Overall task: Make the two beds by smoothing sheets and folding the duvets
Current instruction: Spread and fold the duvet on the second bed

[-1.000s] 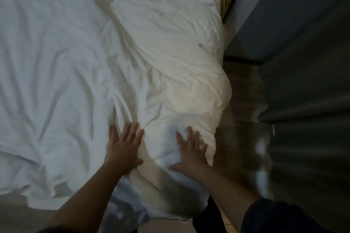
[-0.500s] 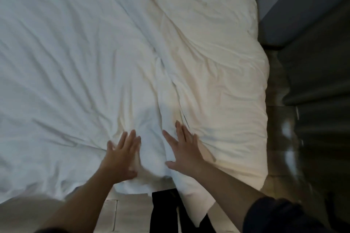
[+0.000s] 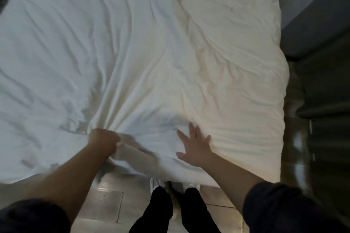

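Left hand [image 3: 103, 139] changed from flat and spread to a fist, now bunching a fold of white duvet [image 3: 151, 53] near the bed's near edge. Creases radiating away from that fist across the fabric. Duvet spread over the bed, filling most of the view, near edge hanging above tiled floor [image 3: 106, 200]. Right hand [image 3: 196, 147] flat, fingers spread, pressed on the duvet just beside the fist. Dark trouser legs [image 3: 162, 212] below.
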`<action>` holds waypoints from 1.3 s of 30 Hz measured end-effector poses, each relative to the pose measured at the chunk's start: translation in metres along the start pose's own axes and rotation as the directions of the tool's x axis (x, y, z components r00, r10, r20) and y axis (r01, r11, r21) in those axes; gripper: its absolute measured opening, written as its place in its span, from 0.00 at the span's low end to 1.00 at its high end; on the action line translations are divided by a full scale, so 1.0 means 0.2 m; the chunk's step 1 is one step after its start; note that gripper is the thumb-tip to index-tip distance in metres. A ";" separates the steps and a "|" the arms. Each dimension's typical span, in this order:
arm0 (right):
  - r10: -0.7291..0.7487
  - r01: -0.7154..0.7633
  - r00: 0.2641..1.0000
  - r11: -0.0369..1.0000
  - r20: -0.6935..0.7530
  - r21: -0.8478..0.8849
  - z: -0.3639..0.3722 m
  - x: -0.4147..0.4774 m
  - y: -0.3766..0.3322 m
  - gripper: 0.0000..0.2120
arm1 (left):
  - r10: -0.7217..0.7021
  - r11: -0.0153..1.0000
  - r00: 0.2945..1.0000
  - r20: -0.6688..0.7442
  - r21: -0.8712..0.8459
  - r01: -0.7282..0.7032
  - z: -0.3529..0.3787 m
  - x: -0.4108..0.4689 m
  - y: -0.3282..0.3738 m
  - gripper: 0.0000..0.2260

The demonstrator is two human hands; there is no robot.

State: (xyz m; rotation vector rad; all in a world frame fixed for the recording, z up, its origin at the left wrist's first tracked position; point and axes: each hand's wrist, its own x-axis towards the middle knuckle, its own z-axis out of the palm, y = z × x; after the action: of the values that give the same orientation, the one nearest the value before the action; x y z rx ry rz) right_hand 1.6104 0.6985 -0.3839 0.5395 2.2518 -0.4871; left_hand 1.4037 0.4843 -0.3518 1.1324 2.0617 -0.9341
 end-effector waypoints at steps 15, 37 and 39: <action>-0.121 0.145 0.979 0.979 -0.165 0.141 -0.15 0.41 -1.27 0.41 | 0.103 0.933 0.806 -0.583 -0.224 -0.281 0.37 0.10 -0.95 0.20; -0.064 0.062 0.998 0.993 0.014 0.105 -0.30 0.57 -1.87 0.37 | 0.216 0.970 0.972 0.087 -0.133 -0.204 0.84 0.14 -1.72 0.21; -0.116 0.112 0.993 0.987 0.025 0.118 -0.32 0.59 -2.00 0.37 | 0.222 0.952 0.975 -0.027 -0.208 -0.223 0.83 0.12 -1.75 0.20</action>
State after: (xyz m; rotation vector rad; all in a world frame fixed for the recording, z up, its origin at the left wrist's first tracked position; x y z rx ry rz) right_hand 1.2923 0.4207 -0.3614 0.4598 2.2424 -0.6843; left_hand 1.1136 0.2257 -0.3629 1.2204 1.9335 -0.5900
